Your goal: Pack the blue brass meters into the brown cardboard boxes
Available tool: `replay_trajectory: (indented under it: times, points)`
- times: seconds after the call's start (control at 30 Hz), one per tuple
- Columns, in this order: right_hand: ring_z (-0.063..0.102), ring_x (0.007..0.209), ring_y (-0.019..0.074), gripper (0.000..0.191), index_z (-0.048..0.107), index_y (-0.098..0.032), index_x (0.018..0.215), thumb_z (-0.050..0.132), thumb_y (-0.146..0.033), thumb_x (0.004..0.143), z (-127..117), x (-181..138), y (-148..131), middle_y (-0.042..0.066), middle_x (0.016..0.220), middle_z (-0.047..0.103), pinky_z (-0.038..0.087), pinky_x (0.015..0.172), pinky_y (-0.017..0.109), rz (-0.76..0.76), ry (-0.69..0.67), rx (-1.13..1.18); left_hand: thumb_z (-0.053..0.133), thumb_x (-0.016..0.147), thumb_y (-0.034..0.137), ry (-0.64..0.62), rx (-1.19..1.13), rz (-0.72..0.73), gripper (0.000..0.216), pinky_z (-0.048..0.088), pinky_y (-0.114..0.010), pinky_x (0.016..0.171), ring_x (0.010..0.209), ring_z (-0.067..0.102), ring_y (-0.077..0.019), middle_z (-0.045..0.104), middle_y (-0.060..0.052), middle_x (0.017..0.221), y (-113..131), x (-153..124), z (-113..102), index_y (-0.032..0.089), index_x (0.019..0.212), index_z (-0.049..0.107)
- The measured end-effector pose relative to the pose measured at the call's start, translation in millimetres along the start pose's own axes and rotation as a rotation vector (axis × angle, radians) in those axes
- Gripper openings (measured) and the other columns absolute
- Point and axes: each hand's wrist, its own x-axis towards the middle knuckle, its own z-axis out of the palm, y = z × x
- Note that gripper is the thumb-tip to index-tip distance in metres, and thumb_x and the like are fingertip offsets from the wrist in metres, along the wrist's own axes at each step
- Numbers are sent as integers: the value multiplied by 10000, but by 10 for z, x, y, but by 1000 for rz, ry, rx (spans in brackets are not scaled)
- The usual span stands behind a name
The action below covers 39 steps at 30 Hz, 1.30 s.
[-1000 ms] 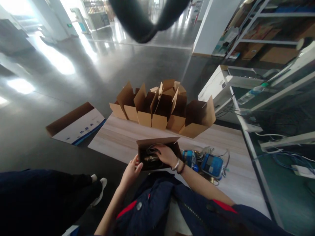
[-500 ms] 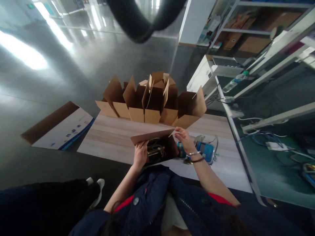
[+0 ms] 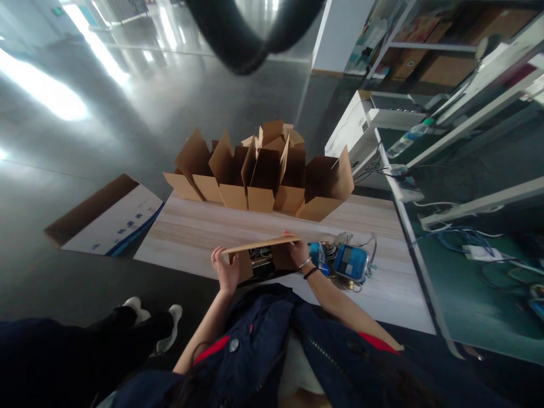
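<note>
A brown cardboard box (image 3: pixel 245 268) stands close in front of me on the bench. Its side flaps are turned inward, and its long far flap (image 3: pixel 260 244) is tilted toward me, seen almost edge-on. At the left end of that flap, my left hand (image 3: pixel 226 272) grips the corner between thumb and fingers. My right hand (image 3: pixel 298 253) is closed round the flap's right end. Between the side flaps, dark contents with cables (image 3: pixel 261 262) show in part; the rest is hidden. Just right of my right hand lies a blue-faced device (image 3: pixel 351 262) among cables.
Several open cardboard boxes (image 3: pixel 260 198) line the far side of the wood-patterned bench (image 3: pixel 178 249). A white-and-blue carton (image 3: pixel 114 221) is at the left. A metal frame (image 3: pixel 408 226) borders the right. A person's shoes (image 3: pixel 170 331) show at lower left.
The side flaps have folded inward and the long flap has tipped toward me. My left hand has shifted left to its corner; my right hand has come left and lower.
</note>
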Motion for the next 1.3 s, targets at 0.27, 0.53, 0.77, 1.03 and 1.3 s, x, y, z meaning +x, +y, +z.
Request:
replay_trajectory:
  times: [0.27, 0.53, 0.77, 1.03, 1.3]
  points:
    - [532, 1171, 241, 219, 579, -191, 547, 443, -152, 715, -411, 25, -152, 107, 1144, 654, 357, 1038, 441, -195, -275, -185, 370, 842, 212, -578, -86, 23, 351, 444, -390, 986, 1200, 518, -245, 488, -121, 1366, -68, 245, -307, 152, 920, 707]
    - [11, 1392, 427, 1310, 172, -110, 1464, 843, -437, 388, -293, -249, -521, 250, 1523, 42, 67, 1112, 560, -457, -862, -1003, 826, 480, 413, -927, 768, 574, 1159, 164, -570, 1097, 1389, 95, -411, 123, -260, 1500, 563, -86, -249, 86, 1439, 262]
    - [60, 1375, 460, 1109, 181, -135, 1465, 784, -247, 541, -213, -342, -720, 269, 1514, 65, 97, 1092, 581, -507, -880, -1051, 562, 790, 215, -901, 891, 542, 716, 229, -573, 1074, 1375, 182, -398, 205, -240, 1489, 700, -263, -44, 109, 1439, 280]
    - [75, 1393, 403, 971, 254, -191, 1451, 717, -494, 653, -348, -413, -586, 208, 1527, 131, 49, 1103, 571, -602, -826, -879, 587, 798, 384, -878, 824, 697, 745, 248, -527, 1092, 1379, 195, -374, 251, -215, 1487, 468, -258, -213, 109, 1429, 302]
    - [28, 1414, 339, 860, 151, -137, 1471, 595, -275, 747, -188, -569, -339, 186, 1536, 99, -15, 1091, 606, -580, -748, -815, 464, 865, 348, -477, 790, 976, 598, 303, -461, 1084, 1357, 292, -324, 351, -215, 1442, 142, -483, 0, 60, 1381, 378]
